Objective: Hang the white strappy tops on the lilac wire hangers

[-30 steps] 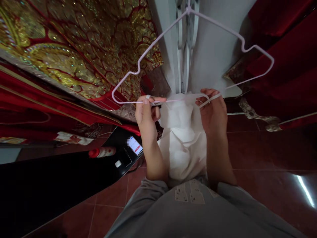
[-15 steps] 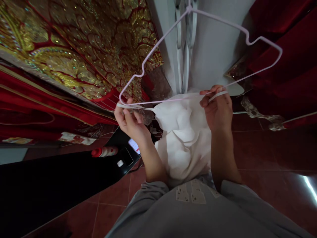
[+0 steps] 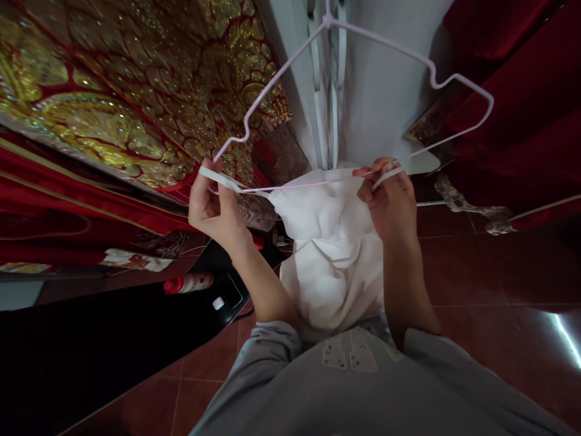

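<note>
A pale pink hanger point(image 3: 381, 43) hangs in front of me, with a white garment point(image 3: 338, 260) below its bottom bar. One thin white strap point(image 3: 219, 178) of the garment stretches across my left hand point(image 3: 220, 209), whose fingers are closed around it at the hanger's left corner. That corner is partly hidden by the fingers. On the right side, my right hand point(image 3: 391, 203) grips the other strap point(image 3: 387, 175) against the bottom bar, fingers bent. The hanger's right corner sticks out beyond this hand, with no strap over it.
Gold-sequinned red garments point(image 3: 136, 79) hang at the left, dark red cloth point(image 3: 521, 109) at the right. Behind the hanger are grey panels point(image 3: 385, 85). A black table point(image 3: 113, 339) at lower left bears a red-capped bottle point(image 3: 188, 283), a phone point(image 3: 232, 287) and a small white case point(image 3: 218, 303).
My left hand has moved left and up, drawing the strap up to the hanger's left corner; its fingers have closed more. The hanger appears shifted slightly left. My right hand keeps its grip.
</note>
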{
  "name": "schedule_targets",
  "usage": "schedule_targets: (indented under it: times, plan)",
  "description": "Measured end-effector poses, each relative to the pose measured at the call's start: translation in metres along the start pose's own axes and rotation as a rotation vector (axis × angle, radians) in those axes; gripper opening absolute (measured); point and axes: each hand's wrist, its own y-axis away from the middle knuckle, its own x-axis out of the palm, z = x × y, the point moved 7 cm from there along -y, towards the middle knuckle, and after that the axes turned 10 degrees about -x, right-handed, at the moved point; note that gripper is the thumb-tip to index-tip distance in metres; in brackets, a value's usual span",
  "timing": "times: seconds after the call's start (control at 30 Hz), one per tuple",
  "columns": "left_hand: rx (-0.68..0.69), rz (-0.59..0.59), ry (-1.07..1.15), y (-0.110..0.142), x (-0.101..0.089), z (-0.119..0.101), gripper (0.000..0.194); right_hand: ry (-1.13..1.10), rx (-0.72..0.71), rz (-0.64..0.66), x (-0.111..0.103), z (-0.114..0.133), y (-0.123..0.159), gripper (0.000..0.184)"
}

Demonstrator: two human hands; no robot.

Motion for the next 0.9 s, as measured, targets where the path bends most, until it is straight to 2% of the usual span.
schedule_targets:
  times: [0.07,0.1,0.17,0.23,0.37,0.5,0.6,0.67,0.77,0.83,0.9]
  plan:
    - [0.26,-0.086,-0.015,0.001,-0.004,-0.019,0.032,0.007,0.007,0.002,0.0,-0.001,0.0,0.04]
    - [0.374,-0.081,-0.047,0.002,-0.001,-0.028,0.035,0.006,0.006,-0.002,0.0,-0.001,0.0,0.041]
    - [0.499,-0.015,-0.16,0.003,0.012,-0.041,0.037,0.005,-0.01,-0.008,-0.002,-0.001,-0.002,0.041]
    - [0.531,0.062,-0.259,0.002,0.027,-0.051,0.031,0.015,-0.033,-0.009,-0.003,-0.001,-0.004,0.041]
    - [0.498,0.211,-0.366,0.004,0.055,-0.07,0.018,0.03,-0.071,-0.031,-0.005,-0.005,-0.004,0.039]
    - [0.373,0.342,-0.432,0.001,0.072,-0.075,0.015,0.025,-0.102,-0.016,-0.007,-0.008,-0.005,0.035]
    - [0.258,0.334,-0.264,-0.008,0.065,-0.066,0.011,0.039,-0.1,0.026,-0.01,-0.009,-0.007,0.034]
    - [0.197,0.242,-0.09,-0.014,0.052,-0.052,0.014,0.041,-0.086,0.044,-0.012,-0.009,-0.008,0.035]
    - [0.106,0.04,0.209,-0.013,0.033,-0.017,0.013,0.051,-0.065,0.039,-0.009,-0.009,-0.007,0.039]
    - [0.008,-0.021,0.295,-0.004,0.034,0.01,0.02,0.066,-0.055,0.009,-0.006,-0.009,-0.005,0.042]
    - [-0.046,0.023,0.248,0.008,0.046,0.026,0.038,0.082,-0.05,-0.016,-0.001,-0.009,-0.002,0.045]
